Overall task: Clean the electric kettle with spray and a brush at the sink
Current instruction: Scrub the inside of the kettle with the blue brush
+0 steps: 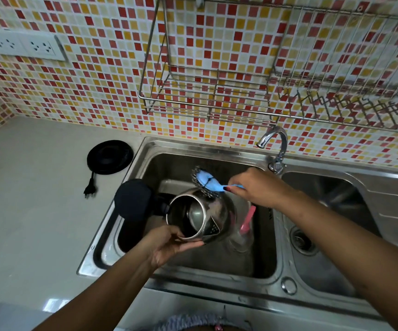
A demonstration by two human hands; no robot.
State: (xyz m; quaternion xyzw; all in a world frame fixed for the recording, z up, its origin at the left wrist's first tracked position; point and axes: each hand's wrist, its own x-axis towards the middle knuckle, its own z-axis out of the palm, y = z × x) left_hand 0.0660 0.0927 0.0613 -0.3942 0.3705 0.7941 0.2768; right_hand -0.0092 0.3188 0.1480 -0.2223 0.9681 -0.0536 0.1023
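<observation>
1. While it is held tipped on its side over the left sink (145, 149) basin, the electric kettle (202, 218) shows a round steel body, shiny and curved, with its open mouth turned towards the person; its black hinged lid (133, 199) hangs open to the left, matte and rounded.
2. At the kettle's rim the left hand (169, 244) grips from below, fingers curled around the metal edge.
3. Over on the far side, the right hand (257, 187) is clenched around the thin blue handle of a brush (207, 181); its pale blue head, fringed with stiff bristles, rests against the kettle's upper side.
4. Down in the basin beside the kettle lies a clear spray bottle (243, 232) with a pink top, partly hidden.
5. On the pale, smooth worktop (38, 211) to the left sits the kettle's flat black round base (109, 156); its cord and plug (90, 187) trail towards the front.
6. Behind the sink, a curved chrome tap (274, 144) stands between the two steel basins; a wire rack (205, 91) hangs on the wall of small red, yellow and cream mosaic tiles.
</observation>
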